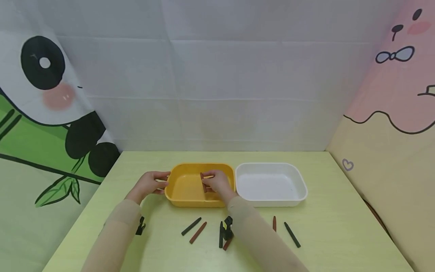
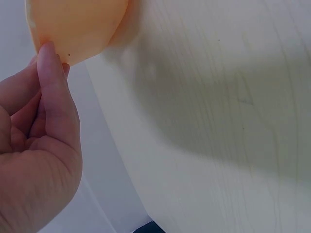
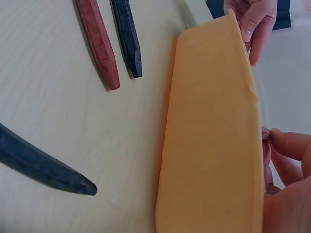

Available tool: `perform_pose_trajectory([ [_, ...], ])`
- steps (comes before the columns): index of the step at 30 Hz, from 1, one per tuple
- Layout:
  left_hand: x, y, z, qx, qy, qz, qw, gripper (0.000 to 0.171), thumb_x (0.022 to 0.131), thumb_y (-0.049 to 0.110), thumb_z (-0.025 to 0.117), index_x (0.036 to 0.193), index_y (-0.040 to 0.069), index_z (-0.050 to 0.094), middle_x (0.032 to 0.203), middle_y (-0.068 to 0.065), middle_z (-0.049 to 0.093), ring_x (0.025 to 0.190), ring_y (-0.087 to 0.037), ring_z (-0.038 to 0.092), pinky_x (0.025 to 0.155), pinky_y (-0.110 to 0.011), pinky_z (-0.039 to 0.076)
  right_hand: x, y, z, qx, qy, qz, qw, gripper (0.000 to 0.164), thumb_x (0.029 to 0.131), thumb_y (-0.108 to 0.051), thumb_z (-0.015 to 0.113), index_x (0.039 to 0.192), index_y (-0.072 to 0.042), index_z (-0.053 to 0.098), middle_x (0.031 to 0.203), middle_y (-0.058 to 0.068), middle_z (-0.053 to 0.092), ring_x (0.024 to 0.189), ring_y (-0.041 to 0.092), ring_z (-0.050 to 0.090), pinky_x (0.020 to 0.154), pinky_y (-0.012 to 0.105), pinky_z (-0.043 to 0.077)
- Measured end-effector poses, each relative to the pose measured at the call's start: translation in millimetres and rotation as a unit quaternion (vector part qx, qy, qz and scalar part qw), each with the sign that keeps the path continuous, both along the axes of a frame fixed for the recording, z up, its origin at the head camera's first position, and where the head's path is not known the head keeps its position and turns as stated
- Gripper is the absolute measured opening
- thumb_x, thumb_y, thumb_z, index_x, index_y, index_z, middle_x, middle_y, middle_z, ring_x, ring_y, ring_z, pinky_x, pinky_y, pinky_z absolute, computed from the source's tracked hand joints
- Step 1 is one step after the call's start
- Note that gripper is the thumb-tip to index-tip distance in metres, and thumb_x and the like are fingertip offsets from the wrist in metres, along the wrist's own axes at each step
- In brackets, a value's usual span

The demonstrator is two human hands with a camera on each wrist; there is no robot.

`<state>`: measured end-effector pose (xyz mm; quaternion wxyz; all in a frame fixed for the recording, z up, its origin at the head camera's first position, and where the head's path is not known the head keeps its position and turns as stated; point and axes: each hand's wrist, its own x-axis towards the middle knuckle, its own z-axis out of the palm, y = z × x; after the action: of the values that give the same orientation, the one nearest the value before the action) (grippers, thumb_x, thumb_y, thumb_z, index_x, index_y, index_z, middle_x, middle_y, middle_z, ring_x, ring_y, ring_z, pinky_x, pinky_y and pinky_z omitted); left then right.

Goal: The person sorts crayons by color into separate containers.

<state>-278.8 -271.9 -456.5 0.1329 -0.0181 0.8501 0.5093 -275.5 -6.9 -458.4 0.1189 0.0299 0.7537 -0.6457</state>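
Observation:
A yellow tray (image 1: 197, 203) stands on the table, its left end pinched at the rim by my left hand (image 1: 149, 185). Up close in the left wrist view, thumb and fingers of that hand (image 2: 53, 121) meet at the tray's edge (image 2: 80, 29). Over the tray's interior, my right hand (image 1: 219, 183) pinches a red-brown crayon (image 1: 202, 180), tilted nearly upright. The right wrist view shows a bit of this crayon (image 3: 266, 134) between the fingers, the rest hidden behind the tray wall (image 3: 209, 136). Whether its lower end touches the tray floor I cannot tell.
A white tray (image 1: 272, 203) stands right beside the yellow one. In front lie several loose crayons: black (image 1: 191, 226) and red-brown (image 1: 198, 232) at left, black (image 1: 221, 235) and red-brown (image 1: 228, 243) under my right wrist, red-brown (image 1: 274, 223) and black (image 1: 292, 235) at right.

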Motion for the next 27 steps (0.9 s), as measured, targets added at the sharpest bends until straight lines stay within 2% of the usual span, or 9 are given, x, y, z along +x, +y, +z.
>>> perform_pose_trajectory([
  [6, 0.7, 1, 0.6, -0.002, -0.004, 0.003, 1.0000, 0.050, 0.096, 0.002, 0.063, 0.144, -0.003, 0.048, 0.133, -0.029, 0.054, 0.094, -0.031, 0.068, 0.074, -0.032, 0.060, -0.3, -2, -1.0, 0.012, 0.000, -0.005, 1.000, 0.023, 0.090, -0.002, 0.070, 0.113, 0.001, 0.070, 0.098, 0.011, 0.068, 0.076, 0.019, 0.066, 0.071, 0.032, 0.060],
  [12, 1.2, 1, 0.9, 0.000, -0.008, 0.004, 1.0000, 0.050, 0.096, 0.001, 0.062, 0.144, -0.003, 0.047, 0.133, -0.029, 0.054, 0.094, -0.032, 0.067, 0.073, -0.032, 0.060, 1.4, 0, -0.9, -0.013, 0.012, 0.005, 1.000, 0.035, 0.092, -0.006, 0.070, 0.125, 0.003, 0.064, 0.104, 0.012, 0.067, 0.093, 0.030, 0.067, 0.077, 0.036, 0.060],
  [17, 1.8, 2, 1.4, 0.003, -0.005, 0.003, 1.0000, 0.050, 0.097, 0.001, 0.062, 0.144, -0.003, 0.047, 0.133, -0.029, 0.053, 0.095, -0.034, 0.067, 0.073, -0.032, 0.060, 7.2, 4, 10.2, -0.022, 0.028, 0.028, 0.999, 0.038, 0.093, -0.009, 0.070, 0.128, 0.002, 0.062, 0.105, 0.012, 0.066, 0.105, 0.039, 0.064, 0.082, 0.039, 0.059],
  [22, 2.4, 1, 1.4, 0.010, 0.002, -0.001, 0.9999, 0.049, 0.097, 0.001, 0.061, 0.144, -0.004, 0.047, 0.133, -0.030, 0.053, 0.095, -0.035, 0.067, 0.073, -0.032, 0.060, 15.0, 15, 23.6, -0.018, 0.047, 0.051, 0.997, 0.035, 0.094, -0.009, 0.069, 0.128, -0.001, 0.063, 0.103, 0.011, 0.066, 0.102, 0.036, 0.064, 0.087, 0.043, 0.057],
  [27, 2.6, 1, 1.5, 0.009, 0.006, -0.004, 0.9999, 0.049, 0.097, 0.001, 0.061, 0.144, -0.004, 0.047, 0.134, -0.031, 0.052, 0.094, -0.034, 0.068, 0.072, -0.032, 0.060, 21.8, 31, 25.4, -0.015, 0.069, 0.072, 0.995, 0.037, 0.095, -0.010, 0.067, 0.131, -0.003, 0.062, 0.104, 0.011, 0.067, 0.097, 0.026, 0.065, 0.088, 0.044, 0.056],
])
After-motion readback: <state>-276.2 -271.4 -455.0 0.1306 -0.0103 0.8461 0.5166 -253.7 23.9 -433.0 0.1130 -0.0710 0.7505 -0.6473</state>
